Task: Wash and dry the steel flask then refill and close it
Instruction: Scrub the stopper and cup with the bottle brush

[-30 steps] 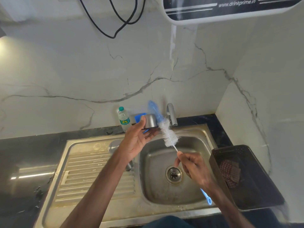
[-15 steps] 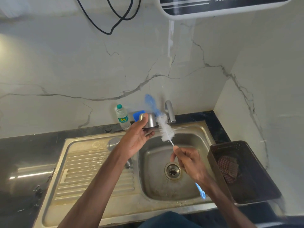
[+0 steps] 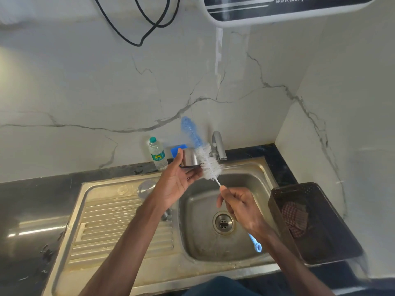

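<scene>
Head view, above the sink basin. Steel cap is held over the basin's far left rim by the left hand: the thumb is set on the cap's left side and the fingers are curled under it, palm turned up. Cap mouth orientation cannot be told. A bottle brush is gripped by the right hand above the basin, the fingers closed round the thin wire stem. The white bristles are pressed against the cap's right side, the blue bristle tip is raised beyond the basin's far rim, and the blue loop handle end projects below the wrist over the basin's near right part. Brush slightly blurred. A rounded steel body, taken as the steel flask, is seen just left of the basin on the drainboard, largely hidden by the left forearm. A tap is mounted behind the basin. A plastic water bottle stands behind the basin's far left corner, with a blue object beside it, not identifiable. A dark plastic basket holding a checked cloth sits right of the basin.
</scene>
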The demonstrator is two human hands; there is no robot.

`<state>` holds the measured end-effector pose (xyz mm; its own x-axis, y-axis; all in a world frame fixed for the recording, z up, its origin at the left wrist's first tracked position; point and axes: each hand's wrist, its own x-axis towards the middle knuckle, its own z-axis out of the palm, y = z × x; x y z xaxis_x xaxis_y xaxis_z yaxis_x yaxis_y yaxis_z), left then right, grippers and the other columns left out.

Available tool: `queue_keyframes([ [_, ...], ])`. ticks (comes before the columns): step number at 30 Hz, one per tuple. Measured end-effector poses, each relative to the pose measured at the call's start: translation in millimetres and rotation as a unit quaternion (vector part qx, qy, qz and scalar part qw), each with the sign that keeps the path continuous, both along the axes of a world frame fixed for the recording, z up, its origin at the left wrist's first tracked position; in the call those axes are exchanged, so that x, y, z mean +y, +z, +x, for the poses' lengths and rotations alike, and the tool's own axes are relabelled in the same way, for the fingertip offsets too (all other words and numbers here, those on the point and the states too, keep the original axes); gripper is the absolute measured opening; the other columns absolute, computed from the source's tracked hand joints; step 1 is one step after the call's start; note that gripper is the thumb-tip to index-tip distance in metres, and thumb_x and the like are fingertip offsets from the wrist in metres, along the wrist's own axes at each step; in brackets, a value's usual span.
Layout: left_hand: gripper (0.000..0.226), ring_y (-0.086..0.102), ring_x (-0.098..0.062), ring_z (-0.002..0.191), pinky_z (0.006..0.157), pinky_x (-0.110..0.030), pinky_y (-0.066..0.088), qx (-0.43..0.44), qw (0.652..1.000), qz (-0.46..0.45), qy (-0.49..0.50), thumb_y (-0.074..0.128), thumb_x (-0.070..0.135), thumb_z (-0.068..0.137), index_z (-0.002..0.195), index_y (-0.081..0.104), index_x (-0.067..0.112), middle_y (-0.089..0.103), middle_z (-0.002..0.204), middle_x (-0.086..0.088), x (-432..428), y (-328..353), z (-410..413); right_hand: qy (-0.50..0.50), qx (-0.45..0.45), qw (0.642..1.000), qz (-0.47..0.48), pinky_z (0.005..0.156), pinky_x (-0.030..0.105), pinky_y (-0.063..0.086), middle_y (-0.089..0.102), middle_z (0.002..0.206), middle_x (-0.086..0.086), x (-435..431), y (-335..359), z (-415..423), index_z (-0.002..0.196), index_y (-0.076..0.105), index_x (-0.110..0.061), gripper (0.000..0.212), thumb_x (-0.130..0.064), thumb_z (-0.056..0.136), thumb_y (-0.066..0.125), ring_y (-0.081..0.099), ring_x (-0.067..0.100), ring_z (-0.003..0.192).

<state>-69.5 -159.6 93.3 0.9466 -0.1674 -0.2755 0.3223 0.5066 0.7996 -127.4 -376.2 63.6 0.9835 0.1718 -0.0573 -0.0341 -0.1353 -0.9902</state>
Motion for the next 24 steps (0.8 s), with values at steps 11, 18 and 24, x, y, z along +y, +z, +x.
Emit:
queue_keyframes([
  [11, 0.097, 0.067, -0.028, 0.119, 0.097, -0.033, 0.058, -0.053, 0.998, -0.031, 0.025, 0.094, 0.047, 0.068, 0.144, 0.052, 0.003, 0.066, 0.133, -0.021, -1.0, 9.1, 5.9, -0.002, 0.022, 1.0, 0.008, 0.048, 0.027, 0.023, 0.032, 0.05, 0.005, -2.1, -18.0, -9.9, 0.07, 0.071, -0.007, 0.055, -0.045, 0.106, 0.054, 0.026, 0.017, 0.047],
  [18, 0.037, 0.066, -0.028, 0.122, 0.097, -0.038, 0.06, -0.051, 0.998, -0.03, 0.019, 0.052, 0.035, 0.102, 0.125, 0.075, 0.017, 0.067, 0.134, -0.017, -20.6, 6.1, -6.4, 0.002, -0.027, 0.999, 0.021, 0.045, 0.025, 0.026, 0.033, 0.048, 0.004, 9.2, 10.6, 11.6, 0.068, 0.069, -0.007, 0.05, -0.029, 0.109, 0.053, 0.027, 0.014, 0.044],
  [24, 0.07, 0.06, -0.039, 0.132, 0.097, -0.041, 0.06, -0.024, 0.994, -0.088, 0.063, 0.055, 0.044, 0.1, 0.155, 0.041, 0.003, 0.052, 0.15, -0.03, -1.4, 9.1, 3.7, -0.015, 0.009, 0.999, 0.027, 0.049, 0.029, 0.023, 0.032, 0.05, 0.005, 0.7, -13.0, -4.3, 0.069, 0.069, -0.005, 0.053, -0.04, 0.105, 0.054, 0.027, 0.016, 0.047],
])
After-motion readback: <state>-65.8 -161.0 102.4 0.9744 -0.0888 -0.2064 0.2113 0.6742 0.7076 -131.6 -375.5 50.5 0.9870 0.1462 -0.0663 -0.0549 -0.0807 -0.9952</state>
